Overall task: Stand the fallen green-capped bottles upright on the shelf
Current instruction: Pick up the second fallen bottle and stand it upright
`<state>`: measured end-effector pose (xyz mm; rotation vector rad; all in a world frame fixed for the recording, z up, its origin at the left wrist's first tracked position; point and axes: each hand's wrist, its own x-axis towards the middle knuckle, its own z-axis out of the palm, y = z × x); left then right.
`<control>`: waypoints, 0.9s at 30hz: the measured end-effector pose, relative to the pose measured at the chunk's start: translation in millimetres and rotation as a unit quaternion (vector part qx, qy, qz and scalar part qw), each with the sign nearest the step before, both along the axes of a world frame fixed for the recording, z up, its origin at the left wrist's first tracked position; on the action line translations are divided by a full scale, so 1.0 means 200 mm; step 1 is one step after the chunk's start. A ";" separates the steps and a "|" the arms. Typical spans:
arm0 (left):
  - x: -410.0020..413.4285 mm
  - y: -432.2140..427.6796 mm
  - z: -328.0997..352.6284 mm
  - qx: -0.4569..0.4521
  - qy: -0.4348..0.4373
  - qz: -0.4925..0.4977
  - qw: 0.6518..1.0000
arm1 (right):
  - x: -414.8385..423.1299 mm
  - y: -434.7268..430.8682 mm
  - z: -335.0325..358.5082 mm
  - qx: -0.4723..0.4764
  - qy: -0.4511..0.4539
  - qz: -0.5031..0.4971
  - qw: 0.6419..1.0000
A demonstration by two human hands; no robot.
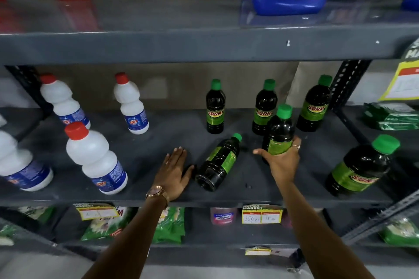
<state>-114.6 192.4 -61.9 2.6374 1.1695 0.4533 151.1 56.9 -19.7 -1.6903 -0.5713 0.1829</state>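
Green-capped bottle [278, 133] of dark liquid sits in right grip [282, 161]; left hand [174, 174] lies flat, empty.

Dim even indoor light, soft shadows, wide-angle bending at edges, top shelf [204, 45] bottles blurred

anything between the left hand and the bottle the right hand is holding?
Yes: in the head view, the fallen green-capped bottle lies on its side between the left hand and the held bottle in the right hand.
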 end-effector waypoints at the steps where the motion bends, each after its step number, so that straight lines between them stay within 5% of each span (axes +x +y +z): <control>1: 0.00 0.00 0.00 -0.001 -0.003 0.000 1.000 | 0.00 -0.01 0.00 -0.001 0.002 0.008 1.000; 7: 0.00 0.01 -0.01 0.010 0.005 -0.005 1.000 | 0.03 -0.10 -0.10 -0.012 0.012 0.056 0.998; 14: 0.01 0.00 0.01 0.015 0.005 -0.002 1.000 | 0.01 -0.05 -0.07 -0.072 -0.052 -0.016 0.996; 20: 0.00 0.00 0.00 0.023 0.006 0.002 1.000 | 0.04 -0.12 -0.11 -0.038 0.002 0.091 0.995; 27: 0.00 0.00 0.01 0.022 0.009 0.000 1.000 | 0.02 -0.04 -0.10 -0.068 -0.039 0.020 0.997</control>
